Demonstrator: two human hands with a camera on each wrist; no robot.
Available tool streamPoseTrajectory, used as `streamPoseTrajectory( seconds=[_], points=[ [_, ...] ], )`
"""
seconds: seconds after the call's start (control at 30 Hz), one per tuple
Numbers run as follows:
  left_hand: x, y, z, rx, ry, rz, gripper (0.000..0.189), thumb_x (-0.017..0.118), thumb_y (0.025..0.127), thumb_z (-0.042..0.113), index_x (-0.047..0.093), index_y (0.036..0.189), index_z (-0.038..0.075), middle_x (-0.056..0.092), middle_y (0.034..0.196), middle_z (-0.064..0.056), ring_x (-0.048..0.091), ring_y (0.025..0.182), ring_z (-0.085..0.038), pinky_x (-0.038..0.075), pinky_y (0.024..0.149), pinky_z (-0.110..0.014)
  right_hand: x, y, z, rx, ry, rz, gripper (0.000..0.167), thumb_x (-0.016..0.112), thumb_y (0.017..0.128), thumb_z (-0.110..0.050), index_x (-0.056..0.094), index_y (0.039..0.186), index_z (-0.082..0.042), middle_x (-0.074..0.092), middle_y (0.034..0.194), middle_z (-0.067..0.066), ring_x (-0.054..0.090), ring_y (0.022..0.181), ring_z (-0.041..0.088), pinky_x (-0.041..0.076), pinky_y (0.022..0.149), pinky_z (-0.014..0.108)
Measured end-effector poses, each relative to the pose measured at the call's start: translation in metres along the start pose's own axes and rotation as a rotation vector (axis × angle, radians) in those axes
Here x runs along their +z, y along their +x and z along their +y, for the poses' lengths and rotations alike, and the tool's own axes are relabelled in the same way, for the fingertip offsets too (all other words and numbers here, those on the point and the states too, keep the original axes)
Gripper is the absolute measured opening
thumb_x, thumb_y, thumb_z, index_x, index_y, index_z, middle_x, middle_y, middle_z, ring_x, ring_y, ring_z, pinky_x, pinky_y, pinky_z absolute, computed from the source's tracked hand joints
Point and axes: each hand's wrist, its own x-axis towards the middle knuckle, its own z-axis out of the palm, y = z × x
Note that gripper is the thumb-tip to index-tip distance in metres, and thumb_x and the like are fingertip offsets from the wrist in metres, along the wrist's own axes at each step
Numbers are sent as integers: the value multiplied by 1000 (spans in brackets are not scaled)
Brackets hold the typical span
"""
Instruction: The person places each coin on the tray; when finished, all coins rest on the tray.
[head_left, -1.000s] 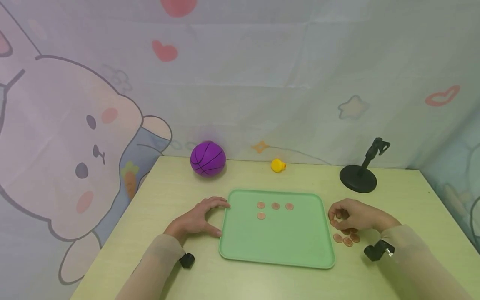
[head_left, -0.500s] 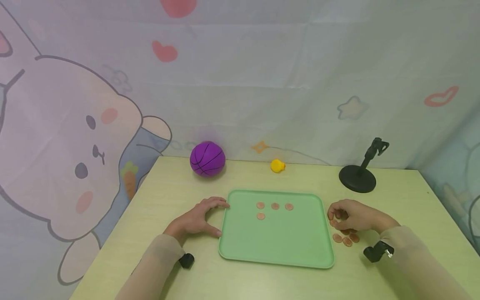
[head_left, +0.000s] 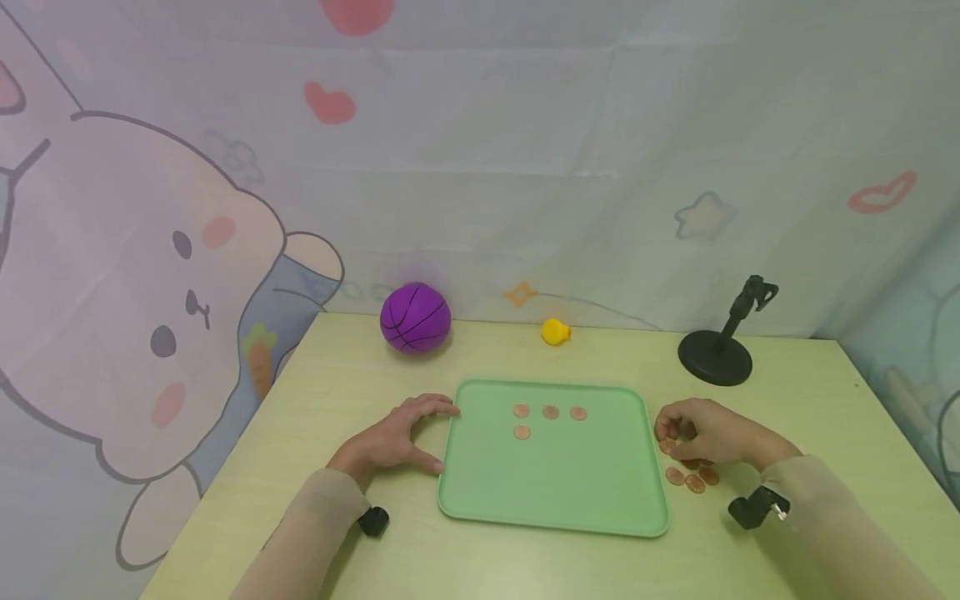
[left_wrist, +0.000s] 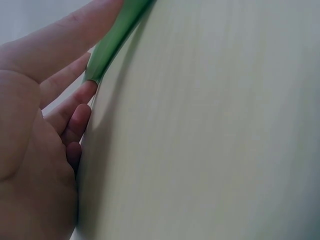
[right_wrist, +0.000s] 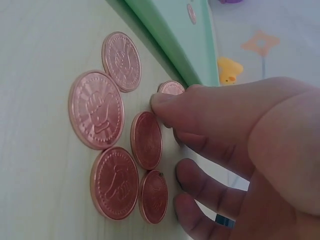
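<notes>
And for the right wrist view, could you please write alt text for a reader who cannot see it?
The right hand touches a copper-coloured coin beside a green tray. Five more coins lie on the pale table; another coin lies in the tray, with a yellow toy beyond.

Both sleeves (head_left: 307, 533) are pale beige, each with a small black device (head_left: 373, 522).

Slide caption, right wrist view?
Right hand at a round coppery coin beside pale green tray, five similar coins on the pale table.
</notes>
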Motion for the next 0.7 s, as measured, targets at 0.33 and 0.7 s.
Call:
streamPoseTrajectory(
  seconds=[0.33,0.7],
  points=[
    [0,0,-1,-5,-21,6,82,99,71,29,61,144,28,39,163,-1,25,154,-31,14,125,-64,0,0,2,4,-59,37,14,75,92,0,69,101,-9,61,76,1,59,60,14,50,57,26],
    [1,0,-3,8,-32,12,82,99,70,28,61,144,28,40,163,-1,26,154,-31,15,124,-63,-3,-3,3,-15,-95,71,21,76,85,3,74,103,-9,65,79,1,61,68,12,51,62,25]
  ],
)
